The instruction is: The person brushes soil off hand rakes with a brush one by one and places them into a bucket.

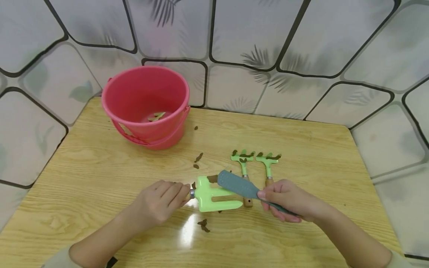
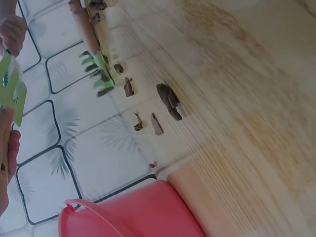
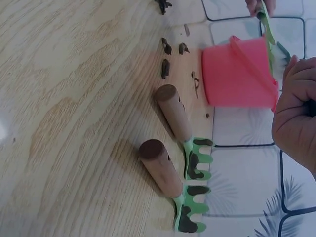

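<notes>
My left hand (image 1: 164,199) grips the handle of a light green garden fork (image 1: 205,201), its broad tines pointing right above the table. Brown clay (image 1: 212,179) sticks to the fork's far tine. Between thumb and fingers, my right hand (image 1: 288,201) holds a flat grey-green scraper (image 1: 236,184). The scraper's rounded tip overlaps the fork at that clay; whether they touch, I cannot tell. In the right wrist view, my right hand (image 3: 301,108) hides most of the scraper. Near it on the table lie two small green rakes (image 1: 244,159) (image 3: 191,210) with wooden handles and brown smears on their tines.
A pink bucket (image 1: 147,130) stands at the back left, its handle folded down and a green piece (image 1: 156,116) inside. Several brown clay crumbs (image 1: 203,225) lie on the wooden table (image 1: 100,178). A patterned wall (image 1: 241,89) borders the table's back.
</notes>
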Demonstrator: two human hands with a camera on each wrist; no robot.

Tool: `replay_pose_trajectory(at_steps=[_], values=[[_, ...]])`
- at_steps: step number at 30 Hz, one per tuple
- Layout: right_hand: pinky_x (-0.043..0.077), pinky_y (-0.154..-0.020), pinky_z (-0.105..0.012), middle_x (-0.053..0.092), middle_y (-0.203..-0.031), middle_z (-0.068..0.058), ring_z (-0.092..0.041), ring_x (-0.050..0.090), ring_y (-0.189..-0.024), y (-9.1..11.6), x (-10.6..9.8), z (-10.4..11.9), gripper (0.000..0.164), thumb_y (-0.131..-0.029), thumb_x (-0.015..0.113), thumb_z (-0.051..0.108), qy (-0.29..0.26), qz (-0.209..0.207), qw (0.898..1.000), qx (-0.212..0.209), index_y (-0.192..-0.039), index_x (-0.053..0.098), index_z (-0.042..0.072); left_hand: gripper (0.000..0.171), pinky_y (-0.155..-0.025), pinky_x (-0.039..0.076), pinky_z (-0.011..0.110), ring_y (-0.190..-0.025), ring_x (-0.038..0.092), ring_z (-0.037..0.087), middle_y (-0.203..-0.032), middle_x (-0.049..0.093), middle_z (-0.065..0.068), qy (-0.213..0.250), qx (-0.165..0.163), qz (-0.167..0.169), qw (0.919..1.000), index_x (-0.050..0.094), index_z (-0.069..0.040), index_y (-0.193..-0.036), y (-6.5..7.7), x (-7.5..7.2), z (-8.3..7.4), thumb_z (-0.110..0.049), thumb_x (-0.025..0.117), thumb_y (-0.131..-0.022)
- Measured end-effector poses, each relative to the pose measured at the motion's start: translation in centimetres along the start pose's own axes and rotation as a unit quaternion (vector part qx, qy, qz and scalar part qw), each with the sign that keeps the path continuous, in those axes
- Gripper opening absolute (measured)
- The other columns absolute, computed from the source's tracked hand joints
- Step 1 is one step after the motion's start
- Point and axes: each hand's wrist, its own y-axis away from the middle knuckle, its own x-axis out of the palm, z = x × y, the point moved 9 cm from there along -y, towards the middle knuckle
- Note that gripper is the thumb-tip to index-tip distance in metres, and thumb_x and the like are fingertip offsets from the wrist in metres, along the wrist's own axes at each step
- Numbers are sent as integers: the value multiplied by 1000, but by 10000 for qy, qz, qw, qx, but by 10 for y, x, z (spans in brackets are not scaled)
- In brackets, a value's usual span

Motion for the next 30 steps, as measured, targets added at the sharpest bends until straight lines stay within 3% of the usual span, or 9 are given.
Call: replay_pose_trajectory(at_steps=[8,13,17,21,30], values=[[24,-26,-19,47,-46,5,-1,33,-28,-26,3,-15,42,-99,49,34,196,-258,9982,503,-78,55,-3,27,-55,56,22,-63,62,17,-77,67,8,-125,218,315,9992,67,3,-91,8,8,-8,-11,45,-99],[26,-27,-17,49,-45,3,-3,34,-29,-48,7,-18,43,-97,51,36,310,-858,9928,780,-77,57,-2,27,-52,53,20,-61,60,14,-77,67,6,-82,673,291,9973,68,1,-92,10,8,-21,-9,44,-98],[27,-28,-17,50,-46,1,-4,35,-29,-59,4,-6,41,-97,51,34,362,-1425,9857,819,-77,57,-1,25,-56,54,19,-64,60,13,-79,67,5,-32,701,399,9967,68,0,-95,9,10,-24,-7,44,-98],[26,-28,-17,49,-47,2,-5,34,-29,-51,-8,6,42,-97,51,37,160,-1686,9823,799,-80,56,-1,25,-60,57,22,-65,63,15,-80,69,6,-118,510,448,9976,69,0,-94,9,9,-17,-9,46,-98],[25,-27,-19,48,-46,2,-5,32,-28,-23,-12,11,43,-97,52,37,190,-1565,9842,801,-79,54,-2,24,-53,55,22,-61,63,17,-77,69,8,-245,344,202,9989,69,1,-90,7,0,-6,-6,47,-97]])
